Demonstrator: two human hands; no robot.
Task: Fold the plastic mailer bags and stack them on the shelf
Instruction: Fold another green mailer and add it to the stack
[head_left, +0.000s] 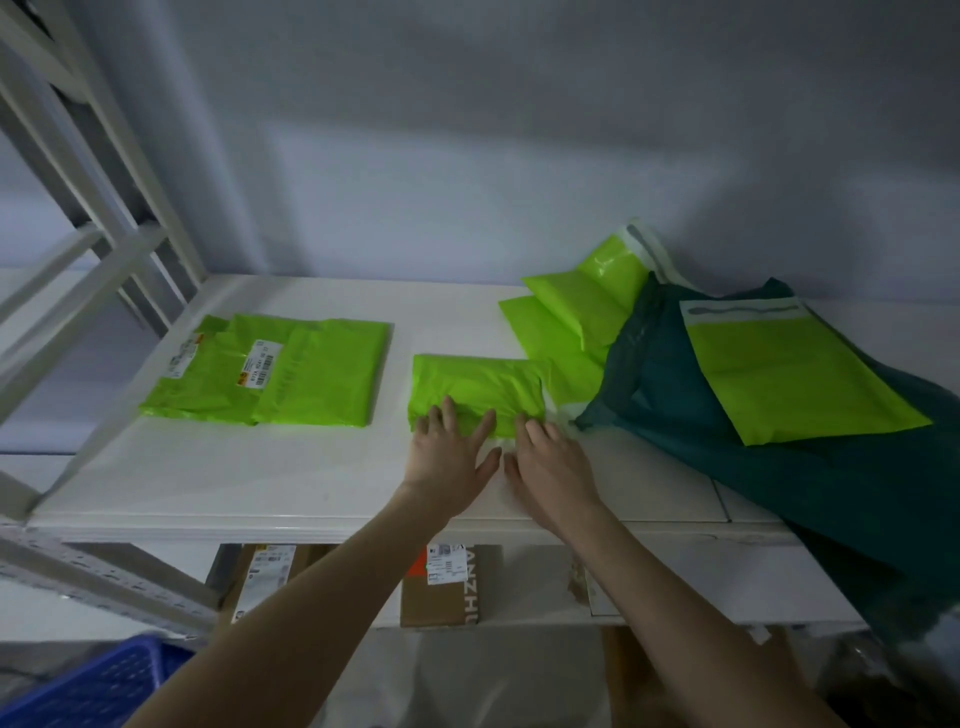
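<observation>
Both hands lie flat with fingers straight, the left hand (451, 451) and right hand (551, 457) pressing the near edge of a folded green mailer (475, 387) mid-shelf (208, 483). Thin and slippery, it will likely spring open; pinch the folded edges, then carry it left to the stack (270, 371)

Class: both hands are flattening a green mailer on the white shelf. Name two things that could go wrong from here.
1. The folded mailer looks puffy; once the left hand and right hand lift, it may spring open.
2. The teal bag hangs over the shelf edge, so it and the unfolded mailer on top might slide off.
</observation>
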